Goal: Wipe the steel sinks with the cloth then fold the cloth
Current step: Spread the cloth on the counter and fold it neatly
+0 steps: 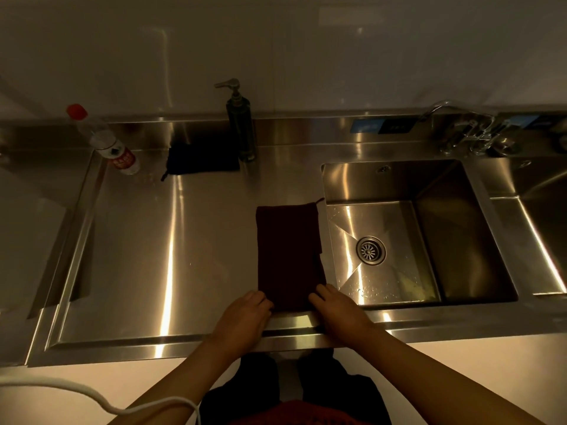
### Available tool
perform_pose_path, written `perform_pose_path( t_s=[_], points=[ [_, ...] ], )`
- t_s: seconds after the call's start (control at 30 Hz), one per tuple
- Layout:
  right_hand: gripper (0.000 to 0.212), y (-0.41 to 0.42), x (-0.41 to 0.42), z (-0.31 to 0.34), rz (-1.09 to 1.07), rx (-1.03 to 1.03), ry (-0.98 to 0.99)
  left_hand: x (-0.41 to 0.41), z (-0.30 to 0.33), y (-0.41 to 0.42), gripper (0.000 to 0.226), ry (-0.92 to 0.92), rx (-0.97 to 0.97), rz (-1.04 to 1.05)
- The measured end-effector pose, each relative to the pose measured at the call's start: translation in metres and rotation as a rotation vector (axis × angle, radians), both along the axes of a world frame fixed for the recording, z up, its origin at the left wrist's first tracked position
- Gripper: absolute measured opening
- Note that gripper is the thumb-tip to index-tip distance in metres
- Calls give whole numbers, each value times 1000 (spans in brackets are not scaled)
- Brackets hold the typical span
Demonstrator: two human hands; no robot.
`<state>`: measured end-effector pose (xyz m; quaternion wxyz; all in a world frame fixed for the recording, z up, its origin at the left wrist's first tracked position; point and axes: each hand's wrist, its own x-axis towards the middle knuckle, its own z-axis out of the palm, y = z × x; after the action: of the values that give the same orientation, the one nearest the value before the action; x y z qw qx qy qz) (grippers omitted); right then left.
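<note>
A dark maroon cloth (288, 256) lies folded into a long strip on the steel counter, just left of the steel sink (454, 228). My left hand (245, 314) grips the cloth's near left corner. My right hand (334, 305) grips its near right corner. Both hands sit at the counter's front edge. The sink basin has a round drain (370, 250) and water droplets on its floor. A second sink (540, 191) shows partly at the far right.
A dark folded cloth (202, 159) lies at the back beside a steel soap pump (241, 124). A clear bottle with a red cap (104, 139) leans at the back left. Taps (469, 130) stand behind the sinks. A white cable (76, 397) curves at lower left.
</note>
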<state>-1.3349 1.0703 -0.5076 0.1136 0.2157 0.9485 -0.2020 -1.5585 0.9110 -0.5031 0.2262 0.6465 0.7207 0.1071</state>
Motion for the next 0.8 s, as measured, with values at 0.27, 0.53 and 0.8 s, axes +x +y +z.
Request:
perform_pose_path(
  t_s=[0.27,0.53,0.8],
  points=[
    [25,39,-20,20,-277,-97,169,-29,18,39,25,-7,129,94],
    [27,102,-67,47,-425,-148,294,-68,36,110,18,13,227,175],
    [26,173,-114,43,-537,-303,244,-108,20,171,21,-18,147,270]
  ],
)
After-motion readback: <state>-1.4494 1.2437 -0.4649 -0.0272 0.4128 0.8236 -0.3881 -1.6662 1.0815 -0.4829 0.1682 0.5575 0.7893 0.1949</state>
